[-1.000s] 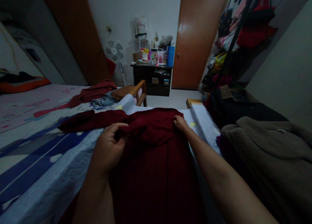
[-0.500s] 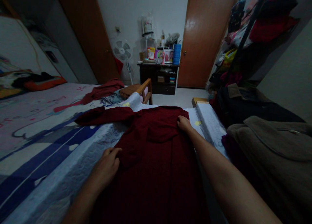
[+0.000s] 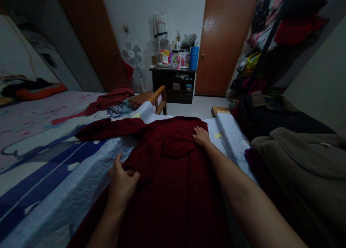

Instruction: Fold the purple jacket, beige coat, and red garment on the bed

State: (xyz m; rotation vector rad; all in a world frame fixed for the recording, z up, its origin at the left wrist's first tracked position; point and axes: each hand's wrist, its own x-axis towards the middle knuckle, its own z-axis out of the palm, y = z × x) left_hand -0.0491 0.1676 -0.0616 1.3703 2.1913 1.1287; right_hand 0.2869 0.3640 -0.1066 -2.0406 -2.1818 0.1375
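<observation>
A dark red long-sleeved garment [image 3: 173,190] lies spread lengthwise in front of me, one sleeve stretched out to the left over the bed's edge. At its left edge, my left hand [image 3: 124,181] has thumb and forefinger together on the cloth, with other fingers raised. My right hand [image 3: 201,135] rests flat near the garment's upper right corner, fingers spread. Beneath the garment is a pale blue quilted cover [image 3: 92,183].
To the left is a bed with a patterned sheet [image 3: 51,132], clothes [image 3: 113,98] on its far side. A wooden chair [image 3: 160,100] stands beyond the garment. Piled coats [image 3: 300,150] border the right. A fan [image 3: 133,55] and dark cabinet [image 3: 173,84] stand at the back.
My left hand has shifted slightly right and closed thumb to forefinger at the cloth edge. Red cloth now spreads further to the lower left. My right hand's fingers have flattened and spread.
</observation>
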